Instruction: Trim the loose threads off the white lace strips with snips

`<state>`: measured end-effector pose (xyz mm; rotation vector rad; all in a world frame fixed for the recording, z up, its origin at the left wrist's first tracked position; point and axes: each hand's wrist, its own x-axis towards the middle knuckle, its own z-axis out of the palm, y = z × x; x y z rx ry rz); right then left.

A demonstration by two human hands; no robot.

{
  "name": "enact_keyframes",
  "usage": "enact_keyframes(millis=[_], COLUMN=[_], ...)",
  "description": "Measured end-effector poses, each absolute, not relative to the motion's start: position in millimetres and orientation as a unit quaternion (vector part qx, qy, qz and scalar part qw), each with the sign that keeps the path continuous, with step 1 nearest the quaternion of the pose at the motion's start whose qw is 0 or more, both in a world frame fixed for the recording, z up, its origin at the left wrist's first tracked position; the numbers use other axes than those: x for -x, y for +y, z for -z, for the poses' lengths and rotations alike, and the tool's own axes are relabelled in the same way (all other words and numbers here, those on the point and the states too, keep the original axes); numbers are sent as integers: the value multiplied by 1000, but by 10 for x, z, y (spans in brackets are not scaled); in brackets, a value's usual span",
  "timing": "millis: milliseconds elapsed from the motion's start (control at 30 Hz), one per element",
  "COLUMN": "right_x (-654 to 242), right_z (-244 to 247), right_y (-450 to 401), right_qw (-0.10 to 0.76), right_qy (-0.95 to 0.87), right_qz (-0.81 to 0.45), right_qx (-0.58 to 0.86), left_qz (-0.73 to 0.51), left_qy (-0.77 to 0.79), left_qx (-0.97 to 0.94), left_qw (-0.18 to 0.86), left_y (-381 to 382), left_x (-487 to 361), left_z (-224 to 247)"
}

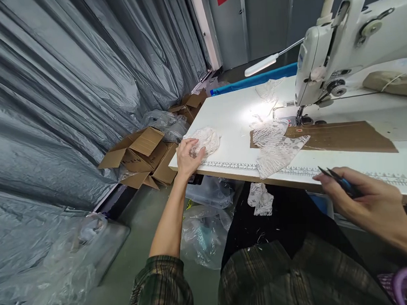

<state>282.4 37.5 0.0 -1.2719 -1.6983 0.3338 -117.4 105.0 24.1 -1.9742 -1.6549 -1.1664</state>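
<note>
At the left end of the sewing table, my left hand (187, 157) rests on a bunched piece of white lace (210, 141), thumb and fingers apart. My right hand (363, 195) is closed around dark thread snips (343, 182), held over the table's front edge with the blades pointing up and left. Between my hands, more white lace (273, 145) lies partly over a brown board (344, 136) and reaches the front edge. A small lace scrap (261, 199) lies on my dark-clothed lap. Another lace piece (270, 89) sits farther back, under the lamp's light.
A white sewing machine (334, 52) stands at the right, a lamp (262, 65) beside its head. A printed ruler (231, 165) runs along the table's front. Open cardboard boxes (144, 153) and plastic bags (207, 233) are on the floor. Grey curtains (68, 77) hang at left.
</note>
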Motion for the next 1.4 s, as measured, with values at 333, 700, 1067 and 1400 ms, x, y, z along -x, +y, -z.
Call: enact_keyframes(millis=[333, 700, 1067, 1400], right_x=[-2372, -859, -599, -531], right_z=[-357, -706, -557, -510], right_y=[415, 1501, 1709, 1745], right_qw=[389, 240, 152, 164], right_qy=[-759, -777, -818, -826], right_qz=[-291, -410, -306, -278], right_qx=[433, 412, 463, 462], left_qz=[415, 496, 471, 487], left_qy=[-612, -624, -647, -645], left_qx=[663, 602, 597, 587], left_qw=[117, 42, 57, 39], left_y=[923, 972, 1014, 1058], left_x=[1087, 1014, 941, 985], left_z=[-165, -78, -88, -49])
